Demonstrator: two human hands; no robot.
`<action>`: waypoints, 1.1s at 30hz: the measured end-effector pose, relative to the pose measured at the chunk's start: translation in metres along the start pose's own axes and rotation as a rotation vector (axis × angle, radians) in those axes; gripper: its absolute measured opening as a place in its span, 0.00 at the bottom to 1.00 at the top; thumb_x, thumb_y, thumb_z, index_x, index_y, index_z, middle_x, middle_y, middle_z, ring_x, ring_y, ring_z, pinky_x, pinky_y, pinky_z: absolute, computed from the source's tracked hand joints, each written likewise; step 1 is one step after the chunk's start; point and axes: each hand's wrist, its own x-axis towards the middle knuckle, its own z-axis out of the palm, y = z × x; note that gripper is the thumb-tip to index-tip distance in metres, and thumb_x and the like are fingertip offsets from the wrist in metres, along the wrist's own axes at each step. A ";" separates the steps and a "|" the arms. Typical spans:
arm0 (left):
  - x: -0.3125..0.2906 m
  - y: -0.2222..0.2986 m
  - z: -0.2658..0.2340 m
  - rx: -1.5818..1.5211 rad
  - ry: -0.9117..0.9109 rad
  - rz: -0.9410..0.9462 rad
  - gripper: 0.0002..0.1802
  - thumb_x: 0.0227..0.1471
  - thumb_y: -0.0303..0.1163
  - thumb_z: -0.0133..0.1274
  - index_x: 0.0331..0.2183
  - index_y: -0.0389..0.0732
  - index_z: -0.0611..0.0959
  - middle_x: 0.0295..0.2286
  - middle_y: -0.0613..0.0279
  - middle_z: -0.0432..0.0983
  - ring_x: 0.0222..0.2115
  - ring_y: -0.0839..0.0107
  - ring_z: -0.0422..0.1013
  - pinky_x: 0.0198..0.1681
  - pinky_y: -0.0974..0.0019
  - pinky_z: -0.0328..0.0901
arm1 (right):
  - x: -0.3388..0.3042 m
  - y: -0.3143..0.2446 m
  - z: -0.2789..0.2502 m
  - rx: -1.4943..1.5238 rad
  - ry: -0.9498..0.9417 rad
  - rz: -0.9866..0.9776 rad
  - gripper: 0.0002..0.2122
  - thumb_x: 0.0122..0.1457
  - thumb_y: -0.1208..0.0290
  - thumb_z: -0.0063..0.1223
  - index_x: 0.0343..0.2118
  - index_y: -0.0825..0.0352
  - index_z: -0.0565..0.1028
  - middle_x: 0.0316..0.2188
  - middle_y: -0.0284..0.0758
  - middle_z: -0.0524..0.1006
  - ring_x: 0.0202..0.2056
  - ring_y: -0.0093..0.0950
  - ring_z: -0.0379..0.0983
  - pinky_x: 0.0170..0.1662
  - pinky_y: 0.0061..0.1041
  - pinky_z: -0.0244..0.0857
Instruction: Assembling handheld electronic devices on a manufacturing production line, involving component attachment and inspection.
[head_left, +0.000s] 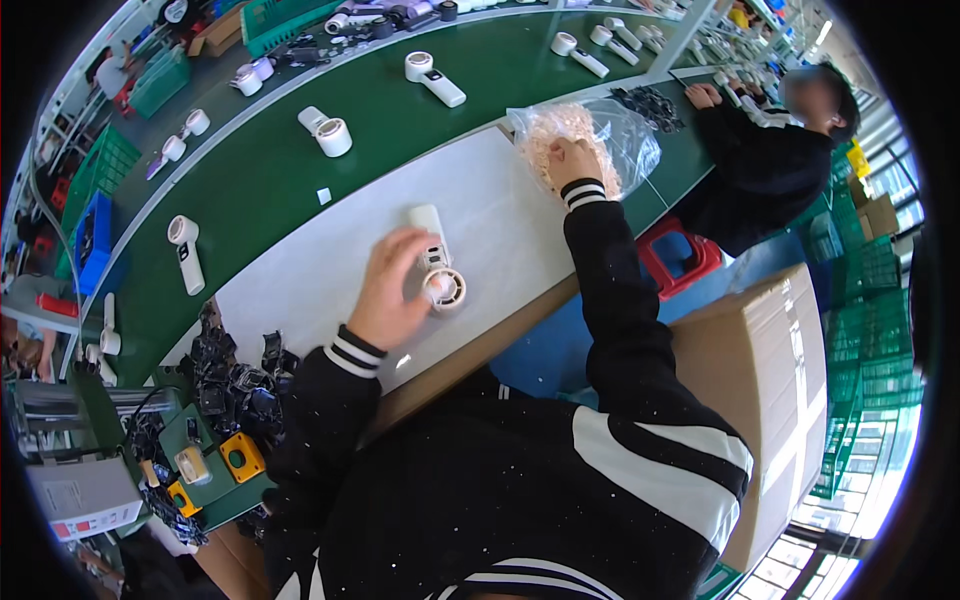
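At the centre of the frame, on the white mat [330,260], our left hand [392,290] lies over a white handheld fan [438,262]. The fingers curl round its round head, closed on it, while the handle points away toward the upper middle. The fan rests on the mat and is not lifted.

Up and to the right, our right hand [570,160] is inside the mouth of a clear bag [600,140] of small pale parts. The fingers are bent down among the parts; we cannot tell whether they have pinched one or are merely touching the heap.

To do this well, we judge the fan should stay pressed flat and steady under the left hand, with the head's open face up, so whatever comes from the bag can meet it squarely. We would take a single part between fingertips, not a clump, since the parts look light and liable to cling together. The bag sits at the mat's far edge beside the green belt [260,170], so a careless pull could spill parts onto it.

More fans [433,78] lie spaced along the belt toward the upper left. Black parts [230,370] are heaped at lower left, just beside our left sleeve. A cardboard box [770,370] stands at right, and another person [770,160] works at upper right, well apart from our hands.
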 end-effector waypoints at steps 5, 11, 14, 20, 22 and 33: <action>0.096 -0.058 -0.037 0.489 -0.023 -0.122 0.30 0.47 0.33 0.54 0.54 0.44 0.69 0.49 0.54 0.66 0.45 0.54 0.66 0.49 0.55 0.63 | -0.019 -0.015 0.001 -0.064 0.053 0.012 0.09 0.55 0.62 0.48 0.34 0.59 0.76 0.36 0.39 0.74 0.38 0.42 0.70 0.44 0.36 0.66; 0.180 -0.175 -0.053 0.891 0.070 -0.801 0.33 0.50 0.55 0.50 0.56 0.56 0.66 0.48 0.52 0.66 0.42 0.53 0.69 0.44 0.55 0.67 | -0.026 -0.020 0.014 0.075 0.175 -0.021 0.07 0.57 0.66 0.49 0.34 0.60 0.75 0.31 0.38 0.73 0.32 0.41 0.70 0.39 0.35 0.67; 0.178 -0.196 -0.045 0.712 0.047 -0.727 0.30 0.50 0.51 0.51 0.53 0.55 0.67 0.49 0.51 0.63 0.41 0.54 0.69 0.43 0.55 0.67 | -0.031 -0.015 0.011 0.284 0.205 0.028 0.07 0.57 0.67 0.49 0.36 0.62 0.76 0.35 0.39 0.73 0.34 0.41 0.71 0.41 0.35 0.67; 0.144 -0.172 -0.057 0.515 -0.004 -0.707 0.24 0.50 0.36 0.54 0.49 0.52 0.68 0.49 0.52 0.62 0.39 0.55 0.70 0.42 0.55 0.66 | -0.031 -0.025 0.000 0.345 0.177 0.125 0.10 0.59 0.68 0.51 0.38 0.66 0.78 0.36 0.43 0.77 0.37 0.42 0.72 0.44 0.33 0.69; 0.119 -0.151 -0.072 0.448 -0.028 -0.552 0.21 0.47 0.28 0.53 0.45 0.50 0.70 0.48 0.53 0.62 0.40 0.55 0.69 0.44 0.56 0.65 | -0.034 -0.027 -0.001 0.366 0.155 0.122 0.09 0.59 0.68 0.51 0.37 0.67 0.79 0.36 0.44 0.77 0.37 0.42 0.72 0.44 0.33 0.69; -0.027 -0.055 -0.148 0.272 -0.472 -0.213 0.18 0.38 0.14 0.46 0.34 0.45 0.75 0.47 0.57 0.63 0.48 0.56 0.61 0.52 0.62 0.58 | -0.038 -0.024 -0.028 0.440 0.389 0.081 0.12 0.60 0.62 0.54 0.30 0.68 0.74 0.20 0.33 0.70 0.22 0.26 0.64 0.28 0.25 0.61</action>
